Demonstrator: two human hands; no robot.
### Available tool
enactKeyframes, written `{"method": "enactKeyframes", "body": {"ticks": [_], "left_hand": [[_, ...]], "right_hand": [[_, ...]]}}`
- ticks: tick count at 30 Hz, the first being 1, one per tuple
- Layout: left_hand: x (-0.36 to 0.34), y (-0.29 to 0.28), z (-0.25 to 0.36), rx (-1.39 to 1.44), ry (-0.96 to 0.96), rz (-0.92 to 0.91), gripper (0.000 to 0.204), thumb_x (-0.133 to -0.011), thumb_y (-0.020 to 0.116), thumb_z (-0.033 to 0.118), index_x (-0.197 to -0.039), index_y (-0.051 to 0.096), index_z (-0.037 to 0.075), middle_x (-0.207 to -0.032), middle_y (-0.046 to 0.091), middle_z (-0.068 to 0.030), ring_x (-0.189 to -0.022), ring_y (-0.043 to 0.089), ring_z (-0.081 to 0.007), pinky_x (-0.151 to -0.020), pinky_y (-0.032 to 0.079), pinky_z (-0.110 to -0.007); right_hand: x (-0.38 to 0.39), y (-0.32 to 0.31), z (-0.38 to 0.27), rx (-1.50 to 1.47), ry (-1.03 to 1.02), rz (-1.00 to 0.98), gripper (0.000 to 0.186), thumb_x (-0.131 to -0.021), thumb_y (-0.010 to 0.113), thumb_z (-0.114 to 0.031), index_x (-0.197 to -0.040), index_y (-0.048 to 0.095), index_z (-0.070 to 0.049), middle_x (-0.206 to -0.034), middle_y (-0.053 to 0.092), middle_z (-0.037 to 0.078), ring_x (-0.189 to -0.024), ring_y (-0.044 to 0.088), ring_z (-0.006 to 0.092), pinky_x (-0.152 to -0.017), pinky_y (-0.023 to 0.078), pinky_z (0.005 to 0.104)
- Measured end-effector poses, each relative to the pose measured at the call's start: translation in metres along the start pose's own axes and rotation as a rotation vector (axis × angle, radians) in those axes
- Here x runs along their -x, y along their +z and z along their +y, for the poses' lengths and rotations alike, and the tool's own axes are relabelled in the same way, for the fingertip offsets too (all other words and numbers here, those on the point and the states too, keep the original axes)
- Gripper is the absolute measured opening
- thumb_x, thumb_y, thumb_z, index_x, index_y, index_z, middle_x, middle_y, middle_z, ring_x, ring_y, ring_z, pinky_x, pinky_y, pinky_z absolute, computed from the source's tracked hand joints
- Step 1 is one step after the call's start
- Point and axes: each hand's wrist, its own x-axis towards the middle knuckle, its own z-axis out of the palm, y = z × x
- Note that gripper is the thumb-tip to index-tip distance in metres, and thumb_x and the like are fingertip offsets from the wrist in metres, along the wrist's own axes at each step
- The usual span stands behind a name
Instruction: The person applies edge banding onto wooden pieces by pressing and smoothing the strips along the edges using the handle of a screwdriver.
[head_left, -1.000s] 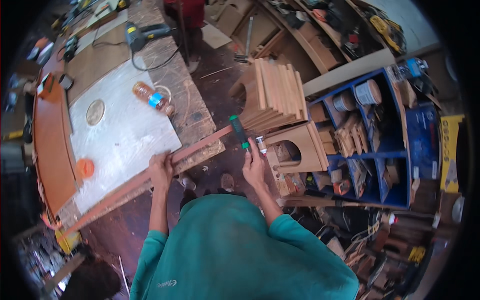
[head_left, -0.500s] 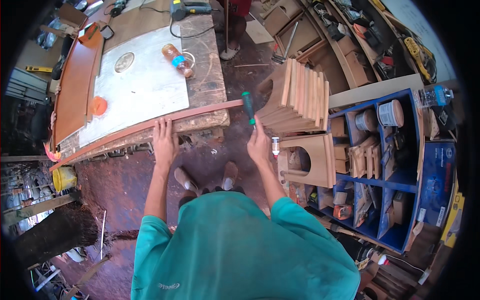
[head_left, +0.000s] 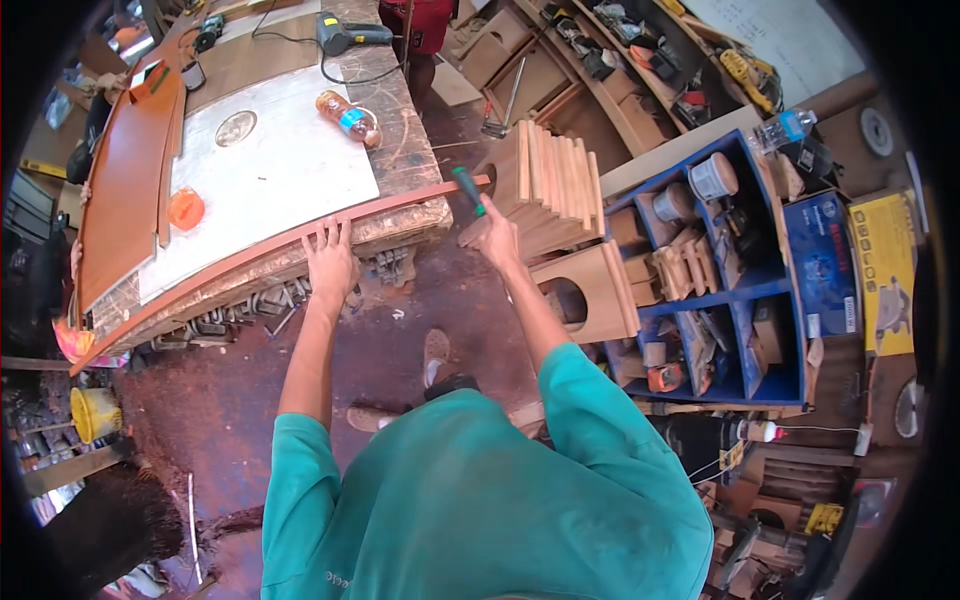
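My left grip (head_left: pixel 332 262) lies spread on the long wooden strip (head_left: pixel 400 203) along the desk (head_left: pixel 396 130), upper left of the frame. My right grip (head_left: pixel 495 238) clamps a green-handled tool (head_left: pixel 466 187). The strip looks light and bendy; best held mid-length.

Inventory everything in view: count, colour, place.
workbench: one, brown, upper left
wooden strip: one, reddish, along workbench edge
hand tool: one, green, strip's right end
sheet: one, white, on workbench
bottle: one, amber, sheet's right edge
round item: one, orange, on sheet
panels: several, tan, right of workbench
shelf unit: one, blue, right
small clutter: uncountable, mixed, shelves
bucket: one, yellow, left floor
co-worker: at least one, red clothing, top
left grip: one, bare, on strip
right grip: one, bare, around hand tool
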Motion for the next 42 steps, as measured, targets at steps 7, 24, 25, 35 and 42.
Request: {"method": "enactKeyframes", "body": {"ticks": [7,24,25,35,42], "left_hand": [[-0.003,-0.003,0.0,-0.037,-0.014,-0.077,0.078,-0.084,0.062,0.021,-0.154,0.029,0.012,-0.159,0.03,-0.0138,-0.146,0.027,-0.0347,-0.116,0.018,-0.062],[-0.003,0.002,0.001,0.067,0.047,0.088,0.074,-0.082,0.059,0.013,-0.151,0.033,0.007,-0.152,0.036,-0.0232,-0.142,0.031,-0.0415,-0.113,0.03,-0.055],[-0.002,0.004,0.0,0.065,0.059,0.089,0.075,-0.081,0.059,0.013,-0.151,0.033,0.007,-0.152,0.036,-0.0242,-0.142,0.031,-0.0425,-0.113,0.031,-0.054],[-0.004,0.014,-0.009,0.039,0.089,0.041,0.087,-0.075,0.066,0.01,-0.153,0.027,0.007,-0.152,0.033,-0.0272,-0.14,0.031,-0.048,-0.111,0.037,-0.049],[-0.008,0.018,-0.012,0.081,0.091,0.071,0.087,-0.075,0.066,0.012,-0.153,0.027,0.008,-0.152,0.032,-0.0269,-0.14,0.031,-0.0466,-0.112,0.036,-0.048]], "right_hand": [[-0.015,-0.019,0.027,0.051,-0.086,-0.144,0.064,-0.082,0.049,-0.001,-0.143,0.05,-0.02,-0.083,0.065,0.03,-0.085,0.069,0.0419,-0.072,0.051,0.0513],[-0.023,-0.001,0.034,-0.155,-0.009,0.173,0.045,-0.092,0.047,-0.005,-0.135,0.057,-0.014,-0.079,0.058,0.032,-0.075,0.067,0.0442,-0.062,0.05,0.0464],[-0.023,-0.001,0.032,-0.086,-0.112,-0.01,0.046,-0.092,0.047,-0.005,-0.136,0.056,-0.014,-0.084,0.06,0.033,-0.084,0.064,0.0468,-0.066,0.051,0.0505],[-0.017,-0.021,0.013,-0.085,0.117,-0.096,0.062,-0.086,0.051,-0.004,-0.143,0.047,-0.028,-0.091,0.066,0.032,-0.09,0.064,0.0493,-0.08,0.051,0.0579],[-0.019,-0.016,0.01,-0.149,0.141,0.076,0.062,-0.085,0.051,-0.004,-0.143,0.048,-0.024,-0.091,0.065,0.034,-0.091,0.065,0.0488,-0.081,0.05,0.0593]]}}
